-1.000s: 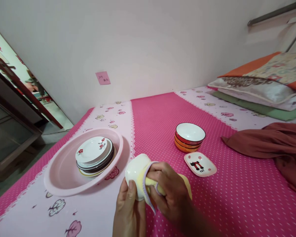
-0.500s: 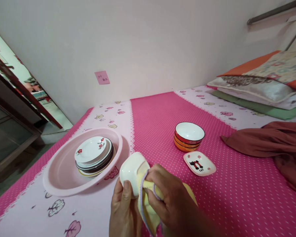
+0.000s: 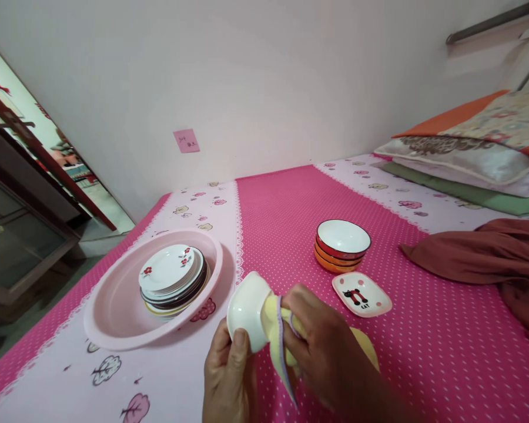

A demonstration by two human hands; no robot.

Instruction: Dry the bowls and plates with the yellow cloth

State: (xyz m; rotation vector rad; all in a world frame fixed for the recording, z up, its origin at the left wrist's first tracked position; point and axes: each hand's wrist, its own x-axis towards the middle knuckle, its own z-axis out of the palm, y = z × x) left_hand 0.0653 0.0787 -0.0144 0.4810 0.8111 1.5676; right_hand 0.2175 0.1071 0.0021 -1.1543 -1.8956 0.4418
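Observation:
My left hand grips a small white bowl from below, its underside turned toward me. My right hand is closed on a yellow cloth with a purple edge and presses it against the bowl's side. Both hands hover low over the pink bedsheet near its front edge. To the left lies a pink plastic basin holding a stack of plates, the top one white with red flowers.
A stack of red and orange bowls stands to the right, with a small square cat-print dish in front of it. A rust-brown cloth and folded bedding lie at the far right. The bed's left edge drops to the floor.
The bowl has been turned in my left hand and the cloth has slid along its side under my right hand. The view has shifted slightly.

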